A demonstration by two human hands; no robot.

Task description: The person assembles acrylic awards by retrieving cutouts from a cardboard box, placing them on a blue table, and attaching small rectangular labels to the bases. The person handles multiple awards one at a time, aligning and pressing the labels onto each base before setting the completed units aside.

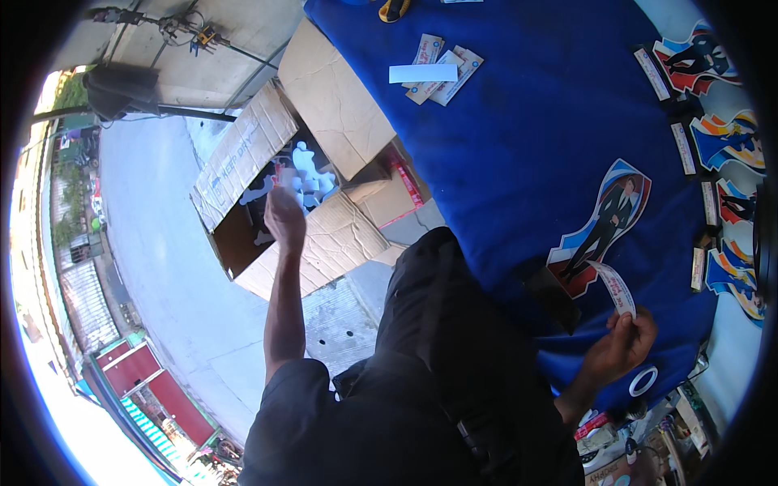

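My left hand (284, 217) reaches over an open cardboard box (245, 174) on the left, with white paper scraps (312, 180) inside. Motion smears its fingers, so whether they hold anything cannot be made out. At the lower right, my right hand (626, 347) pinches one end of a curved, printed paper strip (614, 287) between thumb and fingers. Just beyond the strip, a printed cutout (612, 212) of a figure in a dark suit rests on blue cloth (519, 154). A black block (554, 301) is at the cutout's lower end.
Several printed strips (462, 79) lie overlapped under a blank white strip (421, 74) on the far cloth. Several more figure cutouts (729, 142) line the right edge beside narrow labelled pieces (683, 149). A white ring (643, 381) sits near my right forearm. Concrete floor (178, 283) extends left.
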